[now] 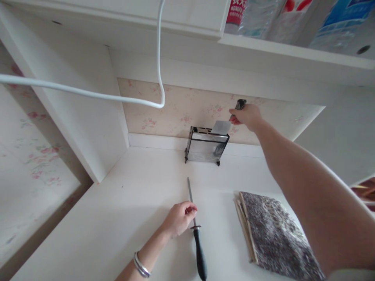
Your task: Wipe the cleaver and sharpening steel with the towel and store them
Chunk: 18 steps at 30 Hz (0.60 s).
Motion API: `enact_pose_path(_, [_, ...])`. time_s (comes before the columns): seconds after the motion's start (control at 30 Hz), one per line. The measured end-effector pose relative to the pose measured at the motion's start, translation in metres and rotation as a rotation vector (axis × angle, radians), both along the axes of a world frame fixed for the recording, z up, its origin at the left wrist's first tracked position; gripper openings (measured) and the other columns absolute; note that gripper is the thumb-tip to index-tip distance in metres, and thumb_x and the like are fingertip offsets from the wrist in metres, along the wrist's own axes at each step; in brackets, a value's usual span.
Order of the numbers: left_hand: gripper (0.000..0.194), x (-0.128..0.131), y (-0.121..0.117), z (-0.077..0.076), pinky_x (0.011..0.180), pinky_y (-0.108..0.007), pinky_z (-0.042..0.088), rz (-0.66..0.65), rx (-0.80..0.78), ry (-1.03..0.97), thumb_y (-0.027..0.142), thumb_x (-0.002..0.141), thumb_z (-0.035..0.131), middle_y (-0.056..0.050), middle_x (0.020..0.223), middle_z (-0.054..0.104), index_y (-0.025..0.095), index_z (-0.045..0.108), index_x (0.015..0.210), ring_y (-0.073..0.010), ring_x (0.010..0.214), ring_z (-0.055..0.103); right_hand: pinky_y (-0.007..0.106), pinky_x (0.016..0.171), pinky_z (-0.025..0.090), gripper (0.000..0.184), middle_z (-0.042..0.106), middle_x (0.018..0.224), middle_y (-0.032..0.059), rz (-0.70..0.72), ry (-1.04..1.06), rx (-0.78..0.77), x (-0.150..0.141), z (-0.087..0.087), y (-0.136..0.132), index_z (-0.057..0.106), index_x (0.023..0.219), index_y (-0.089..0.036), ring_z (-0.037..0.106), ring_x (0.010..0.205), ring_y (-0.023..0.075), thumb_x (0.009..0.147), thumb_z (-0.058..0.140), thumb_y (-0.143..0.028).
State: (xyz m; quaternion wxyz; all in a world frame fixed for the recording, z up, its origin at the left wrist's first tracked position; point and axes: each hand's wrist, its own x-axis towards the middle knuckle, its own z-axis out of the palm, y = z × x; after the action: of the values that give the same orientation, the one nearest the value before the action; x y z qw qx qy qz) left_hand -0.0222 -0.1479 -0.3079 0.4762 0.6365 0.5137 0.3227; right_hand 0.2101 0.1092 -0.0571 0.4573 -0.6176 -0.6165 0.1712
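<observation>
A big white table top (140, 203) fills the low part, around 6 o'clock. At 12 o'clock, the back wall (181, 113) has pale, peachy paper with little pink flowers. A white strip (158, 140) runs along the bottom of that wall. Over it, a long white shelf (281, 58) goes from 11 to 2 o'clock, with a round dark hole (363, 49) near its right end. A tall white board (73, 78) leans across at 10 o'clock. Past it, at 9 o'clock, there is more flower paper (38, 164). The light is soft, with faint gray shadows on the table top.
</observation>
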Motion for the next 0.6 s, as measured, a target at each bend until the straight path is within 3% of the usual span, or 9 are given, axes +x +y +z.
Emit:
enact_pose_path(0.27, [0.026,0.000,0.002,0.002,0.065,-0.024,0.040,0.003,-0.003,-0.010,0.035,0.082,0.049,-0.001,0.076,0.063,0.018,0.066,0.092,-0.0148,0.071,0.055,0.026,0.050,0.053,0.020,0.063,0.054,0.0067,0.059,-0.012,-0.160,-0.016,-0.065,0.018,0.062,0.075,-0.006,0.062,0.047,0.0153,0.075,0.067,-0.025])
enact_pose_path(0.43, [0.024,0.001,0.001,0.004,0.065,-0.023,0.040,0.001,0.022,0.003,0.032,0.082,0.049,0.000,0.075,0.063,0.019,0.067,0.091,-0.0143,0.070,0.055,0.026,0.047,0.053,0.027,0.066,0.063,0.0087,0.080,0.038,-0.143,-0.014,-0.074,0.016,0.061,0.095,-0.007,0.062,0.048,0.0157,0.077,0.067,-0.027])
enact_pose_path(0.6, [0.024,0.002,-0.001,0.008,0.070,-0.024,0.043,0.044,0.077,0.034,0.031,0.085,0.046,-0.001,0.082,0.065,0.020,0.066,0.091,-0.0147,0.075,0.057,0.023,0.045,0.051,0.048,0.067,0.068,0.0063,0.077,0.051,-0.082,-0.004,-0.079,-0.011,0.050,0.123,-0.012,0.061,0.047,0.0134,0.081,0.061,-0.033])
